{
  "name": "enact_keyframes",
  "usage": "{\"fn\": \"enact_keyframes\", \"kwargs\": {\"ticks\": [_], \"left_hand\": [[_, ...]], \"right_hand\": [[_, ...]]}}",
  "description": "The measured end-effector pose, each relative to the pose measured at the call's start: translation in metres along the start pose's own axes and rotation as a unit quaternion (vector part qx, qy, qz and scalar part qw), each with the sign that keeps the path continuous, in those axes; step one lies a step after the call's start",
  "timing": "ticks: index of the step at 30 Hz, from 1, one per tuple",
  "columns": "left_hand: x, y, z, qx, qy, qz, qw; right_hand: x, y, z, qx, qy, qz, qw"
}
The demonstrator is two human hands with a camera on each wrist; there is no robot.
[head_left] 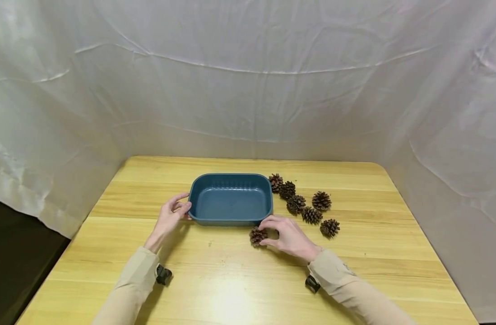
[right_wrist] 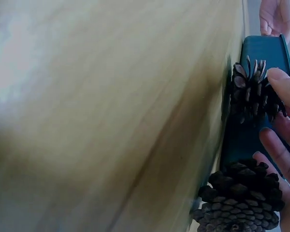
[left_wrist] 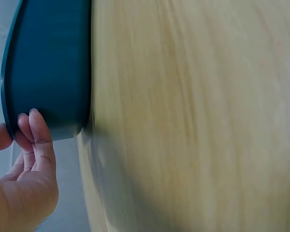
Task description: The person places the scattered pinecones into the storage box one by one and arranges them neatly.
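Observation:
A dark blue rectangular basin, with nothing visible inside it, sits on the wooden table. At its left end my left hand pinches the rim, the thumb on top and fingertips against the outer wall. My right hand is by the basin's front right corner and holds a brown pine cone between thumb and fingers. In the right wrist view this pine cone appears in front of the basin's side wall. Whether it touches the table is hard to tell.
Several more pine cones lie right of the basin, among them one near its back corner and one farthest right. Another pine cone shows close in the right wrist view. Pale cloth hangs behind the table.

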State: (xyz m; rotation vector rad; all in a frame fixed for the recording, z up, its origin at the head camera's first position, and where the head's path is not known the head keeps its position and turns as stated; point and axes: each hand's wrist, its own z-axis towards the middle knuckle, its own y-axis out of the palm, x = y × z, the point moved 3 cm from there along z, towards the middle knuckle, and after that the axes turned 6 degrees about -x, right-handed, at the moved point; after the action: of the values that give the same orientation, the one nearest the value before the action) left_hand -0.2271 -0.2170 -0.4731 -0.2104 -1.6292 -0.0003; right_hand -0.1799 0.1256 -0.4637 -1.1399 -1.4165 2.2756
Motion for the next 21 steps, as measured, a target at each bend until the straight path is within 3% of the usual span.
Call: {"fn": "enact_keyframes", "kwargs": {"ticks": [12,21], "left_hand": [[-0.0019,0.0017,0.002,-0.009,0.004,-0.017,0.9998],[0.0003,0.0004,-0.001,-0.03,-0.009,-0.014,0.9994]], "right_hand": [[-0.0015,-0.0065,0.0006,-0.029,0.021,0.011,0.999],[-0.0021,-0.0089,0.0001,-0.028,0.002,0.039,0.999]]}}
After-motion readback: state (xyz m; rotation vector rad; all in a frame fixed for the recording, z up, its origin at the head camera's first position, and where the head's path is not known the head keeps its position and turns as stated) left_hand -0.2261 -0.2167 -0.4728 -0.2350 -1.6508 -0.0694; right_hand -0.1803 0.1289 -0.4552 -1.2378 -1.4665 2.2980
